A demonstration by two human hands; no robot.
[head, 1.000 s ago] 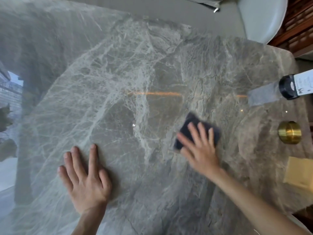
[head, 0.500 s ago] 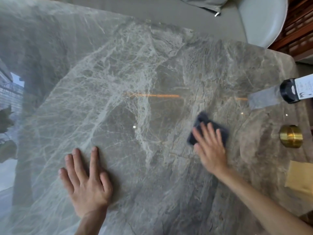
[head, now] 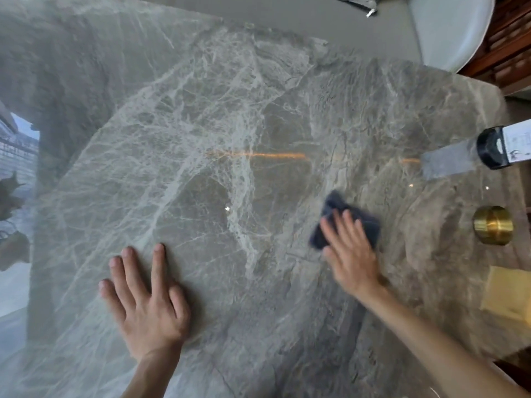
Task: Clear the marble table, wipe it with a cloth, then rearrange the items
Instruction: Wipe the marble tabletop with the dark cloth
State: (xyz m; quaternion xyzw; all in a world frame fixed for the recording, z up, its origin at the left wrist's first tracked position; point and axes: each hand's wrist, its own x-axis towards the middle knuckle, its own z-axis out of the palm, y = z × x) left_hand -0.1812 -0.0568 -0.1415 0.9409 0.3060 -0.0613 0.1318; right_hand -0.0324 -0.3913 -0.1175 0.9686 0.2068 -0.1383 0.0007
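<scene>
Wiping step. My right hand [head: 352, 254] lies flat, fingers spread, pressing the dark blue cloth [head: 346, 222] onto the tabletop [head: 230, 124], right of centre; my left hand [head: 146, 300] rests splayed nearer left, holding nothing. I judge overlapping strokes with even pressure work best — polished, veined grey marble shows streaks. Cloth looks soft, crumpled. A brass cylinder [head: 492, 225] stands near the right edge.
</scene>
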